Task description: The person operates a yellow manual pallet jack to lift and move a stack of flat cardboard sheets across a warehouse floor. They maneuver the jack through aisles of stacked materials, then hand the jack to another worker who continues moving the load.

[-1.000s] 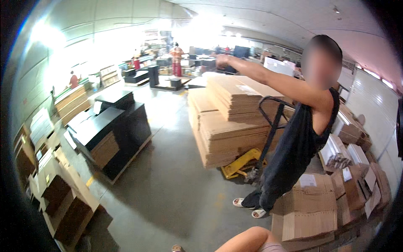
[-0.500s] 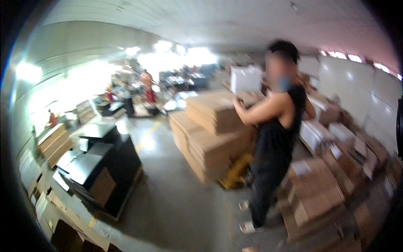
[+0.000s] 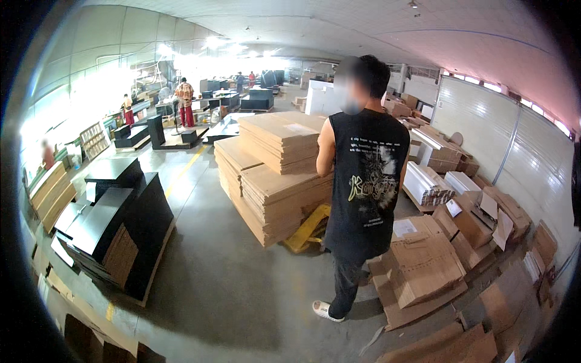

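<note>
- Far left, black panels [image 3: 115, 218] lie stacked on a low pallet on the concrete floor [image 3: 230, 284].
- At centre, flat cardboard sheets [image 3: 272, 175] are piled high on a yellow pallet jack [image 3: 308, 228].
- A co-worker in a black sleeveless shirt [image 3: 363, 187] stands just beside that pile, back turned.
- Right, loose cardboard boxes [image 3: 423, 266] are heaped by the wall.
- Neither of the wearer's hands is in view, so I cannot tell either grip.

Neither of my hands showed anywhere. The co-worker [image 3: 363, 199] stood with their back to me, their hands hidden in front of their body. They also covered most of the yellow pallet jack [image 3: 307, 228] beneath the stacked cardboard sheets [image 3: 275, 175]. The far workers [image 3: 184, 101] were too small to make out. Near cartons [image 3: 451, 345] ran off the bottom edge.
</note>
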Motion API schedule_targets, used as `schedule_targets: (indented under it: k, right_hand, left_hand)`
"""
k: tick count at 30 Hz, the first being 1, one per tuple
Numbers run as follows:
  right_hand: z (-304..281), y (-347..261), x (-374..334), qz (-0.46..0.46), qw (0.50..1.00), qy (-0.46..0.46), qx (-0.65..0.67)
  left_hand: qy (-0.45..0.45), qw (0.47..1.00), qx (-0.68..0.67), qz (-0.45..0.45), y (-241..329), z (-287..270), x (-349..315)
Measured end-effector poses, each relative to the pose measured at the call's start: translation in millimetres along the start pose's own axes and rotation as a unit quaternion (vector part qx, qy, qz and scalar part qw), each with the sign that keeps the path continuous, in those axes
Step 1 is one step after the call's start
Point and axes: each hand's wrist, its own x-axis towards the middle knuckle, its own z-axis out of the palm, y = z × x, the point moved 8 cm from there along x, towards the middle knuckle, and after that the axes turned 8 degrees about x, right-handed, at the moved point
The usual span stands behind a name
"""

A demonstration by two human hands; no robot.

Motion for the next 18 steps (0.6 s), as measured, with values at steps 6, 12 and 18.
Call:
schedule_targets:
  k: [6,12,18]
  right_hand:
    - [-18,-24,33,0.003,1.000,-0.017,-0.025]
    - [-31,-13,33,0.024,0.998,-0.028,-0.042]
    - [-41,25,33,0.047,0.991,-0.091,-0.083]
  left_hand:
    - [-0.015,1.000,-0.012,-0.023,-11,12,2]
    - [-0.041,0.998,-0.015,-0.051,-38,40,-1]
    - [-0.075,0.993,-0.013,-0.086,-76,60,-9]
